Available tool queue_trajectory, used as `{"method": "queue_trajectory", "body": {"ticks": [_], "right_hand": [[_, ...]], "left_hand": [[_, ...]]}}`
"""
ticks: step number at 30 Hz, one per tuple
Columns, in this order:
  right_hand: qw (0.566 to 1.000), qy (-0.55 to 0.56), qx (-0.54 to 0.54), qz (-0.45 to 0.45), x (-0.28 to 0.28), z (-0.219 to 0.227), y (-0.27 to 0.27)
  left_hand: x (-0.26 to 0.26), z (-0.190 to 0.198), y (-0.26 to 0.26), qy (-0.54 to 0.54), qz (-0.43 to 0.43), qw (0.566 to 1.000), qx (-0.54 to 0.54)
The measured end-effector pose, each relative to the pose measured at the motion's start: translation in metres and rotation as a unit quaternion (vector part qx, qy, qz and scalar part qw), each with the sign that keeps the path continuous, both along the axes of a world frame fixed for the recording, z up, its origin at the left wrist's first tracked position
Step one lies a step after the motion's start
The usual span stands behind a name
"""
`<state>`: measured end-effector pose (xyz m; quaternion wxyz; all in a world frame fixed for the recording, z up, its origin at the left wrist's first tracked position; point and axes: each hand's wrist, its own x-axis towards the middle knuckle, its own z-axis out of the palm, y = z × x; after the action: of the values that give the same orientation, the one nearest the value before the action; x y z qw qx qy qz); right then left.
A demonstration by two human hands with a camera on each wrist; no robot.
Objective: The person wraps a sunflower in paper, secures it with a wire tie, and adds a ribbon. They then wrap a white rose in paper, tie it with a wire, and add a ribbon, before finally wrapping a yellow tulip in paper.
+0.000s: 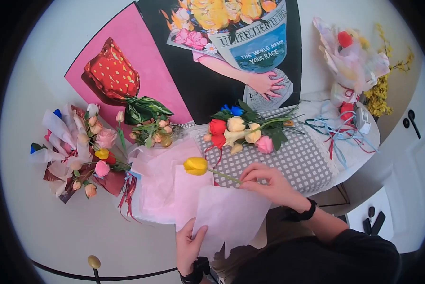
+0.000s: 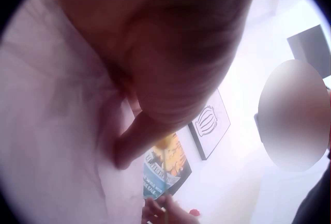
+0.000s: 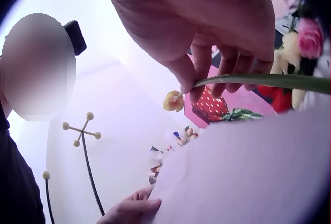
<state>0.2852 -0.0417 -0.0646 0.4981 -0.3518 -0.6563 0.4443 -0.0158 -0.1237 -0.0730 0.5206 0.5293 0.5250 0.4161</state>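
My left hand (image 1: 189, 246) pinches the edge of a pale pink sheet of wrapping paper (image 1: 231, 213) between thumb and fingers. The sheet is held up in front of the table, its lower edge notched. Just above the sheet, my right hand (image 1: 267, 183) pinches the green stem of a yellow tulip (image 1: 195, 166), whose bloom points left. From the right wrist view, thumb and fingertips close on the stem (image 3: 279, 81), with its leafy part running right over the paper (image 3: 243, 167). The left wrist view shows the left thumb (image 2: 126, 151) lying against the paper.
More pink sheets (image 1: 158, 189) lie on the table at left, beside wrapped bouquets (image 1: 87, 151). Loose flowers (image 1: 236, 130) rest on a grey checked cloth (image 1: 297, 165). Ribbons (image 1: 338, 130) and another bouquet (image 1: 349, 61) are at right. Paintings (image 1: 174, 90) stand behind.
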Motion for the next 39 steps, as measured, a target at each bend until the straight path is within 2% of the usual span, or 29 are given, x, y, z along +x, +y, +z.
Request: {"method": "queue_trajectory", "body": {"ticks": [2,4,5,7,8,9,11,12,14,15,17,18,19,20,21,23,24,25,26,27,28,29,31,37,39], "right_hand": [[0.996,-0.027,0.08,-0.002,0.01,0.022,-0.002],[0.992,-0.06,0.108,0.032,0.012,0.052,-0.002],[0.985,-0.089,0.133,0.063,0.012,0.064,-0.002],[0.967,-0.121,0.179,0.136,0.0,0.079,0.001],[0.96,-0.13,0.172,0.178,-0.008,0.081,0.002],[0.952,-0.141,0.172,0.212,-0.014,0.077,0.005],[0.949,-0.16,0.108,0.25,-0.024,0.072,0.007],[0.947,-0.163,0.111,0.255,-0.026,0.072,0.007],[0.945,-0.211,0.006,0.249,-0.027,0.072,0.01],[0.943,-0.214,0.009,0.254,-0.027,0.07,0.011],[0.971,-0.147,0.07,0.174,-0.021,0.064,0.014],[0.97,-0.15,0.072,0.175,-0.016,0.06,0.018],[0.983,-0.135,0.053,0.109,-0.011,0.055,0.023],[0.991,-0.121,0.034,0.041,-0.005,0.051,0.028],[0.991,-0.124,0.036,0.042,0.001,0.048,0.033],[0.991,-0.119,0.011,-0.058,0.012,0.041,0.042],[0.991,-0.115,-0.004,-0.067,0.018,0.035,0.048],[0.99,-0.125,-0.007,-0.063,0.019,0.033,0.05],[0.99,-0.109,-0.002,-0.086,0.02,0.032,0.051],[0.99,-0.094,0.0,-0.108,0.021,0.029,0.049],[0.989,-0.106,-0.006,-0.101,0.021,0.027,0.047],[0.992,-0.076,-0.032,-0.099,0.021,0.026,0.047],[0.992,-0.048,-0.053,-0.1,0.022,0.025,0.046],[0.996,-0.013,0.004,-0.09,0.026,0.017,0.04],[0.993,-0.02,-0.024,-0.109,0.028,0.025,0.036]], "left_hand": [[-0.001,0.001,0.002,0.013,0.012,1.0,0.015],[-0.004,0.009,0.006,0.116,-0.065,0.988,0.074],[-0.003,0.016,0.009,0.113,-0.062,0.989,0.071],[0.003,0.033,0.018,0.15,-0.155,0.975,0.052],[0.008,0.04,0.02,0.157,-0.166,0.969,0.09],[0.001,0.015,0.025,0.221,-0.152,0.945,0.185],[0.008,0.055,0.04,0.245,-0.251,0.931,0.099],[0.007,0.057,0.044,0.243,-0.245,0.933,0.101],[0.004,0.058,0.049,0.207,-0.242,0.939,0.134],[0.001,0.06,0.049,0.206,-0.235,0.94,0.136],[-0.002,0.068,0.047,0.13,-0.121,0.976,0.124],[-0.005,0.076,0.043,0.192,-0.061,0.959,0.198],[-0.009,0.081,0.041,0.19,-0.059,0.959,0.2],[-0.014,0.086,0.04,0.224,0.048,0.927,0.296],[-0.017,0.091,0.037,0.253,0.155,0.875,0.384],[-0.02,0.116,0.013,0.146,0.133,0.865,0.461],[-0.018,0.124,0.002,0.041,0.068,0.843,0.532],[-0.013,0.133,-0.009,-0.063,0.005,0.803,0.593],[0.007,0.152,-0.016,-0.126,0.023,0.754,0.645],[0.009,0.177,-0.022,-0.132,0.036,0.757,0.638],[0.009,0.202,-0.026,-0.137,-0.101,0.738,0.652],[0.008,0.212,-0.028,-0.14,-0.238,0.702,0.656],[0.006,0.202,-0.026,-0.154,-0.237,0.7,0.656],[0.014,0.199,-0.012,-0.21,-0.306,0.682,0.63],[0.017,0.195,-0.009,-0.232,-0.328,0.679,0.615]]}}
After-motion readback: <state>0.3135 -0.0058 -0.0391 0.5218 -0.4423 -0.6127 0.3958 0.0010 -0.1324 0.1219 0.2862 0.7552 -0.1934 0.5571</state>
